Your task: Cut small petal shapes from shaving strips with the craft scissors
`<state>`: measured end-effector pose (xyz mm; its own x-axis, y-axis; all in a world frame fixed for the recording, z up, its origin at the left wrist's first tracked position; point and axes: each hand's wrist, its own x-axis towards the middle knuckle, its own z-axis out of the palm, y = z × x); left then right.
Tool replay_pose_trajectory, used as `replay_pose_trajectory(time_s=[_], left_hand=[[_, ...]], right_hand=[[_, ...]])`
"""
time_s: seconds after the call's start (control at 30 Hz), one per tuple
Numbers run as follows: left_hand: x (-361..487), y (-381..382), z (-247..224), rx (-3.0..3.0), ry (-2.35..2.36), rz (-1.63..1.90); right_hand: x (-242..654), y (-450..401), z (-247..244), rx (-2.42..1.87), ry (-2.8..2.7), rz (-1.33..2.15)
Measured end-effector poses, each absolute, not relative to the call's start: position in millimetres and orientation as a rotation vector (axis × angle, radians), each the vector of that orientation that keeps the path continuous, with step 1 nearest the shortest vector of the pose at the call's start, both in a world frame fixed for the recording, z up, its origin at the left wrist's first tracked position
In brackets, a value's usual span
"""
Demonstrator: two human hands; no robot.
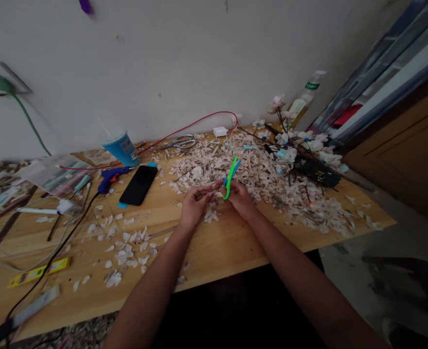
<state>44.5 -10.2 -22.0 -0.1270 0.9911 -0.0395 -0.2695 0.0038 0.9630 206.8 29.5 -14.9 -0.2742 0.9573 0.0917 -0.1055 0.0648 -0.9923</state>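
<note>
Both hands are close together over the front of a pile of pale petals [202,162] on the wooden table. My right hand [238,196] is closed around a bright green and blue tool [231,178], which points up and away from me. My left hand [195,203] has its fingertips pinched, close to the right fingers. A small pale piece seems to lie between the two hands, too small to make out. A few petals [212,213] lie on the table just below the hands.
A black phone [138,185], a purple glue gun [111,178], a blue cup [122,148] and scissors [182,141] are to the left. Blossom branches [288,140] and a bottle [303,102] stand back right. A yellow box [41,272] lies front left, crossed by a black cable.
</note>
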Motion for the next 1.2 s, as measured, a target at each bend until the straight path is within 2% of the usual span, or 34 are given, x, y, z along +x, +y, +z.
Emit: replay_pose_trajectory(time_s=[0.17, 0.27, 0.43, 0.67, 0.77, 0.83, 1.0, 1.1, 1.2], left_hand=[[39.4, -11.3, -21.2, 1.085, 1.286, 1.362], [35.2, -14.4, -19.1, 1.55, 1.393, 1.286], [27.9, -20.5, -14.5, 2.236, 1.234, 0.882], [33.7, -22.5, -13.8, 2.376, 1.282, 0.73], [32.1, -21.2, -13.0, 2.282, 1.341, 0.856], [28.7, -18.3, -14.2, 2.081, 1.39, 1.062], [14.7, -6.9, -18.6, 1.111, 1.391, 1.561], [6.4, -3.6, -17.0, 0.812, 1.315, 1.654], [2.1, -4.1, -14.4, 0.778, 1.299, 1.661]], right_hand=[[207.3, 31.3, -19.5, -0.965, -1.268, 1.46], [209.1, 33.3, -22.6, -0.972, -1.18, 1.375], [213.6, 37.5, -21.8, -0.999, -1.057, 1.229], [213.6, 37.8, -23.6, -0.959, -1.081, 1.241], [215.6, 35.0, -22.5, -0.921, -1.112, 1.275], [215.8, 33.1, -17.4, -0.88, -1.165, 1.333], [196.6, 39.0, 3.8, -0.805, -1.193, 1.469], [171.2, 48.5, 8.2, -0.738, -1.256, 1.488], [148.5, 57.0, 1.4, -0.728, -1.303, 1.482]])
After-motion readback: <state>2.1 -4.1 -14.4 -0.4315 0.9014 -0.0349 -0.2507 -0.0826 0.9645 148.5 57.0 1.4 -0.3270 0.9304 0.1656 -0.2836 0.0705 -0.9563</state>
